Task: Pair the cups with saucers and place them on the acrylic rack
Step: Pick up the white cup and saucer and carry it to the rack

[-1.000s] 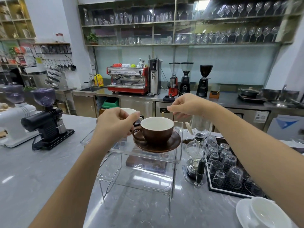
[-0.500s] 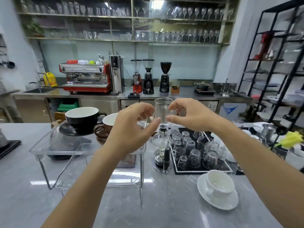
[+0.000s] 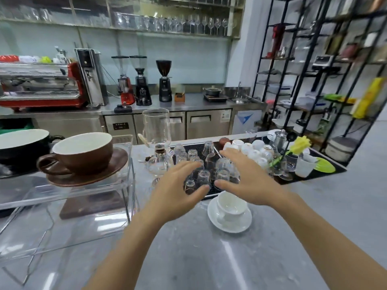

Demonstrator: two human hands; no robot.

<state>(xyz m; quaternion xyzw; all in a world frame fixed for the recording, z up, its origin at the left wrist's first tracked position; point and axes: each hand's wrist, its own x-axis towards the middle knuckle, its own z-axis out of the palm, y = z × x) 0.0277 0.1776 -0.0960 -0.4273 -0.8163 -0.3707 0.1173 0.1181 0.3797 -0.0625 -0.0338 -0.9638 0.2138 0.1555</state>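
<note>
White cup (image 3: 231, 205) sits on its white saucer (image 3: 229, 218) mid-desk, just off the near edge of the black mat (image 3: 211, 191). Both hands hover above it, left hand (image 3: 178, 190) and right hand (image 3: 244, 180), fingers spread, holding nothing. The brown cup (image 3: 83, 151) and a black one (image 3: 21, 143) stand on the rack (image 3: 117, 185) at the desk's left. Looks like pickup time: grip the saucer's rim on both sides, keep it level.

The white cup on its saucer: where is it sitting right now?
In the head view the white cup sits on its white saucer on the grey counter, right of centre, just in front of the black glass tray and below the right hand.
</note>
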